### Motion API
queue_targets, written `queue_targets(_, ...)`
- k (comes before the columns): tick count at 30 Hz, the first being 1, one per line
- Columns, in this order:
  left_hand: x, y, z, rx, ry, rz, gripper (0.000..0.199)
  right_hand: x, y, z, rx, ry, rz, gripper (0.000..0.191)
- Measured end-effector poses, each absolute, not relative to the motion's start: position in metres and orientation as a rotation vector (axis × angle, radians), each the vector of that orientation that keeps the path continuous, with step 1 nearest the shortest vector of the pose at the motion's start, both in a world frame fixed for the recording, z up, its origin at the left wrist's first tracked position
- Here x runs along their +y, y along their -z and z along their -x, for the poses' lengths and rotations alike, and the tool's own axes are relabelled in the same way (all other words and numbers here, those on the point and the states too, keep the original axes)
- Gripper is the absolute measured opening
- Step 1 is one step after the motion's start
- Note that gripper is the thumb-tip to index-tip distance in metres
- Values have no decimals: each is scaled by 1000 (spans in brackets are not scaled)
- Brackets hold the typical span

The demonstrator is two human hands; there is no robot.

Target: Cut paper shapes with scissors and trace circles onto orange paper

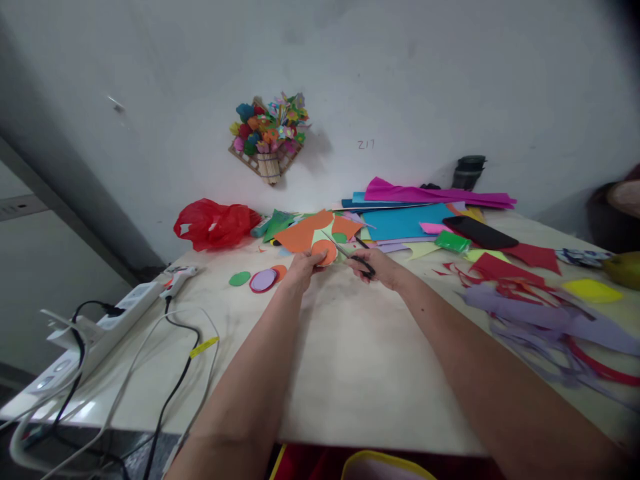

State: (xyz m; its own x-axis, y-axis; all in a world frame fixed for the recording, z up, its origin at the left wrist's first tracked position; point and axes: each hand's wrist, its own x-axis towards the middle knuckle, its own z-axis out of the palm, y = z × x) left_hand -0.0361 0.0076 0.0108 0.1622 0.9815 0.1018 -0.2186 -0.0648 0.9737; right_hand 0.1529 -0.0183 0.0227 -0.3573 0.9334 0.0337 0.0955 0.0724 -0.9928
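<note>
My left hand [305,268] pinches an orange paper circle [325,252] laid against a pale green sheet [320,235]. In my right hand [376,265] is a pair of scissors [345,251] with black handles, its blades pointing up and left at the pale green sheet beside the circle. Whether the blades touch the sheet is too small to tell. Left of my left hand lie a green circle [239,279] and a small stack of circles with a lilac circle [264,279] on top. Behind the hands lies a larger orange sheet [300,233].
A red plastic bag [215,223] sits at the back left. Along the left edge run a power strip [107,330] and loose cables. Blue sheets [405,221], a black phone [480,231] and lilac scraps [525,310] cover the right side. A flower decoration [269,137] hangs on the wall.
</note>
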Motion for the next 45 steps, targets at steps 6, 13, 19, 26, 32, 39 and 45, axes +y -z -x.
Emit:
queue_targets(6, 9, -10, 38, 881, -1211, -1194, 27, -15, -18, -154, -1589, -1373, 1021, 32)
queue_targets(13, 9, -10, 39, 876, -1206, -1202, 28, -13, -16, -154, -1600, -1356, 1025, 30)
queue_targets(19, 9, -12, 41, 869, -1185, -1197, 28, -11, -15, -155, -1600, -1376, 1015, 29)
queue_targets(26, 9, -12, 42, 871, -1162, -1208, 26, -12, -16, -158, -1623, -1387, 1027, 26)
queue_targets(32, 11, -10, 44, 839, -1155, -1225, 26, -15, -19, -157, -1606, -1377, 1069, 25)
queue_targets(39, 8, -10, 40, 838, -1139, -1229, 26, -20, -23, -156, -1642, -1330, 1095, 24)
queue_targets(45, 9, -9, 39, 855, -1141, -1247, 25, -15, -19, -157, -1644, -1312, 1087, 26)
